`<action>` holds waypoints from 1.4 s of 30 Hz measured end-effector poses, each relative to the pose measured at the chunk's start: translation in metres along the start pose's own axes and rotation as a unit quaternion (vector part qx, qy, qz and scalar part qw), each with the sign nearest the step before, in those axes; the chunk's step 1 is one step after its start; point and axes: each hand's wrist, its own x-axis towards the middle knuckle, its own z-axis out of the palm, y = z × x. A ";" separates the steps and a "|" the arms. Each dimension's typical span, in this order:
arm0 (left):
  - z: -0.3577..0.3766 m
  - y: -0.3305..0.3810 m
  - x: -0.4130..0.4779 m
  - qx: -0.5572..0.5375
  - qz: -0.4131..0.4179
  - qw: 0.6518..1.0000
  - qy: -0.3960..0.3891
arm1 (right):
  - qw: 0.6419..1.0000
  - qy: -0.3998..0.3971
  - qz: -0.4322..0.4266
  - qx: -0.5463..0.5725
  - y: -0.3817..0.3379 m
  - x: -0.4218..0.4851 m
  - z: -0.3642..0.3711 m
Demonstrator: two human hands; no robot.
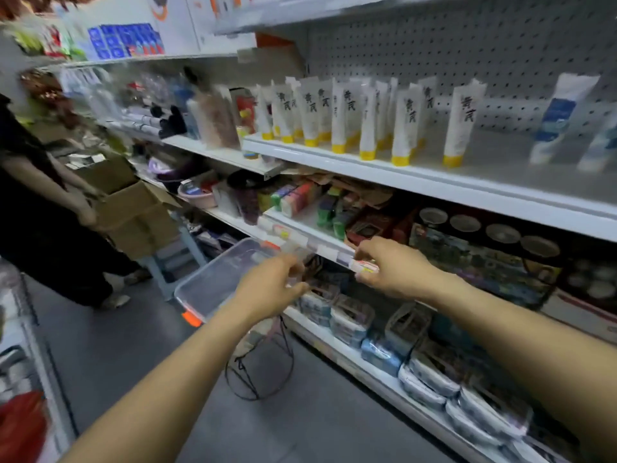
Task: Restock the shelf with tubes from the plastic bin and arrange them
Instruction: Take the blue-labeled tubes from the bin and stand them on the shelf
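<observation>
Several white tubes with yellow caps (337, 121) stand cap-down in rows on the upper white shelf (434, 182). Two white-and-blue tubes (561, 118) stand further right on it. A clear plastic bin (210, 285) with an orange clip sits at waist height below, and I see no tubes inside it. My left hand (270, 289) is curled over the bin's right rim and seems to grip it. My right hand (390, 269) is at the price strip of the middle shelf, fingers pinched together; blur hides whether they hold anything.
A black wire stand (260, 365) is under the bin. A person in dark clothes (40, 202) holds a cardboard box (133, 212) at left. The middle shelf holds small boxes (300, 198), the bottom shelf wrapped packs (434, 372). Pegboard backs the upper shelf.
</observation>
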 end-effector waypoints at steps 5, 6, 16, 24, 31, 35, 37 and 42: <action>-0.004 -0.099 -0.002 0.039 -0.054 0.997 -0.045 | 0.996 -0.046 -0.070 0.007 -0.066 0.073 0.039; -0.002 -0.116 -0.001 0.033 -0.069 0.996 -0.043 | 0.995 -0.055 -0.085 0.013 -0.074 0.088 0.047; 0.051 -0.278 0.088 -0.115 -0.230 0.964 -0.066 | 0.980 -0.156 -0.112 0.054 -0.101 0.295 0.166; 0.126 -0.404 0.193 -0.277 -0.372 0.884 -0.055 | 0.958 -0.272 -0.058 0.074 -0.088 0.465 0.289; 0.233 -0.479 0.234 -0.300 -0.425 0.842 -0.143 | 0.912 -0.406 -0.062 -0.025 -0.062 0.533 0.417; 0.287 -0.495 0.260 -0.276 -0.438 0.836 -0.181 | 0.879 -0.461 -0.099 -0.073 -0.064 0.545 0.477; 0.311 -0.501 0.276 -0.240 -0.425 0.850 -0.198 | 0.872 -0.464 -0.132 -0.086 -0.069 0.547 0.499; 0.356 -0.525 0.307 -0.129 -0.444 0.873 -0.154 | 0.846 -0.478 -0.204 -0.120 -0.077 0.546 0.537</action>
